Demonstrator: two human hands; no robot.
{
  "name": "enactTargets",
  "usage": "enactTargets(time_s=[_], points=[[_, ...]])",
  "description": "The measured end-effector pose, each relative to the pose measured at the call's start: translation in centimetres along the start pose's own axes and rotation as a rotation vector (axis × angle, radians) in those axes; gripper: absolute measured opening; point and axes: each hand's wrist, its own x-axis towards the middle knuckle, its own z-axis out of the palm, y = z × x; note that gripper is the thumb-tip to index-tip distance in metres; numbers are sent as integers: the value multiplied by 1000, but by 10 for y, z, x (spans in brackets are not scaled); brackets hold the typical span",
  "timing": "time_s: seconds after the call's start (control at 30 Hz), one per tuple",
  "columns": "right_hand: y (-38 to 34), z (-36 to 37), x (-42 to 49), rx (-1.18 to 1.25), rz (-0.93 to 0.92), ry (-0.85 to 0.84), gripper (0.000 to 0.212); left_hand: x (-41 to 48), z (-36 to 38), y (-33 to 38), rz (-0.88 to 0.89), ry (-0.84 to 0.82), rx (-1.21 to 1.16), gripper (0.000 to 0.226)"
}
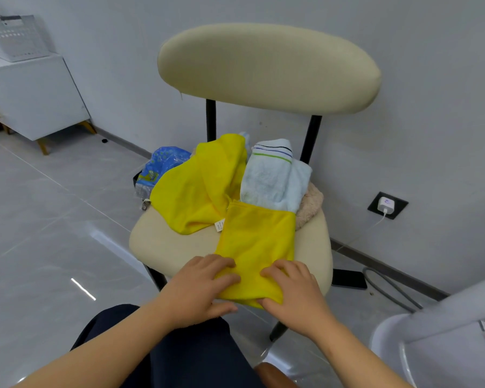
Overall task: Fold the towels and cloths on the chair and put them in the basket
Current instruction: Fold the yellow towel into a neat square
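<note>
Honestly, you're barely into this one, since nothing I can see looks properly folded yet. Your left grip [199,287] and right grip [294,292] both pinch the near edge of the flat yellow cloth [256,242], fingers on top and thumbs tucked under, right at the front lip of the chair [163,247] seat. That cloth lies spread out toward the backrest, so I'd guess its first fold is the step in hand. Behind it sit a crumpled second yellow cloth [196,189], a bunched light blue towel [272,177] with stripes, and a beige fluffy cloth [310,203] poking out at the right, touching the towel. What looks like the white basket [387,340] is down on your right, near the chair — can't see inside it, so no idea if anything's in there. By my count that's four pieces left to fold and drop in.
</note>
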Motion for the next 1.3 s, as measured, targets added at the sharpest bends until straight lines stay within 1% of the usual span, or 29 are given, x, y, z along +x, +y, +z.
enactTargets(time_s=[0.03,0.1,0.17,0.2,0.23,0.27,0.3,0.33,0.37,0.4,0.47,0.53,0.57,0.63,0.7,0.73,0.77,0.8,0.87,0.93,1.0,1.07,1.1,1.13,1.17,1.2,1.23,1.27,1.3], points=[[-2,1,0,9,3,21,88,0,3,2,61,-18,13,29],[-3,3,-1,36,-13,62,86,3,4,-1,64,9,1,23],[-1,3,-4,86,-51,119,76,8,3,-7,16,79,-37,46],[1,1,-5,112,-66,155,65,10,0,-8,19,99,-28,52],[3,0,-7,120,-85,196,52,11,-3,-10,80,128,15,44],[6,-2,-8,102,-138,267,37,11,-6,-10,166,137,66,29],[8,-4,-7,65,-215,356,22,11,-7,-13,252,131,115,14],[9,-5,-4,25,-311,422,7,10,-8,-17,314,101,142,5],[10,-8,0,-33,-406,449,6,9,-7,-20,351,77,158,6],[10,-9,4,-85,-489,433,10,7,-6,-24,365,59,170,11],[11,-11,6,-174,-583,334,10,1,-3,-27,367,40,179,21],[15,-9,1,-223,-607,202,10,-3,-4,-23,360,25,162,23],[17,-7,-2,-232,-589,132,14,-5,-4,-22,357,27,159,20],[21,-6,-7,-271,-545,69,24,-5,-5,-19,337,26,178,12],[23,-3,-6,-281,-538,68,34,-1,-2,-18,324,36,204,5],[24,0,-5,-279,-544,90,41,1,-1,-18,321,31,207,3],[25,2,-5,-262,-551,125,43,3,0,-17,327,30,209,3],[25,2,-5,-238,-564,172,37,4,0,-17,332,22,207,3],[25,-4,-7,-153,-541,235,16,5,0,-17,341,13,212,4],[26,-10,-11,-57,-450,262,10,3,-3,-21,349,4,206,7],[25,-16,-14,20,-347,271,14,1,-5,-23,364,33,190,11],[25,-19,-16,132,-234,256,33,-1,-6,-23,349,93,153,15],[24,-21,-18,194,-179,239,40,-1,-7,-22,309,119,123,15],[23,-22,-19,260,-138,237,40,0,-10,-20,244,124,70,16],[21,-24,-19,318,-105,246,31,0,-12,-18,163,116,1,18],[21,-25,-19,379,-61,256,14,2,-16,-15,70,109,-85,16],[20,-27,-17,438,-25,260,7,4,-21,-11,-37,98,-194,13],[20,-27,-16,485,5,271,21,6,-24,-6,-158,94,-306,13],[20,-27,-16,521,26,271,29,8,-27,-2,-280,93,-416,14]])
